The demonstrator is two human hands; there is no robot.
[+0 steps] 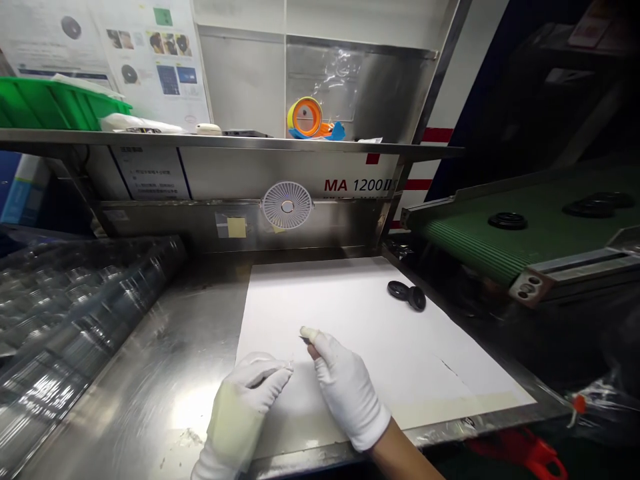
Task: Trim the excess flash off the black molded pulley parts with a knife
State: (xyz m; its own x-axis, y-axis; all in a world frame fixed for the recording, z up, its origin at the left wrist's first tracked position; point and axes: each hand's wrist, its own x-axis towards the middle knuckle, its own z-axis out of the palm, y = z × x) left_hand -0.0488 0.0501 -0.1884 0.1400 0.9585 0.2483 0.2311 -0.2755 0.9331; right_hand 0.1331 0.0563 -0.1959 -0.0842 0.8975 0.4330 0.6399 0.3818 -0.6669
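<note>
White gloves cover both of my hands. My left hand (245, 400) is over the lower left edge of the white sheet (320, 293), thumb and fingertips pinched together; anything between them is too small to name. To its right, my right hand (345, 383) is closed above the sheet, with a small dark, thin thing (305, 340) at its fingertips that I cannot make out. Two black round parts (399, 289) (417, 299) lie touching each other at the sheet's right side, beyond my right hand.
Clear plastic trays (65, 320) stand at the left. A green conveyor belt (540, 213) with black round parts (507, 221) runs at the right. Behind are a small fan (287, 206) and a metal shelf (230, 141) with a green bin (60, 105) and tape rolls (305, 117).
</note>
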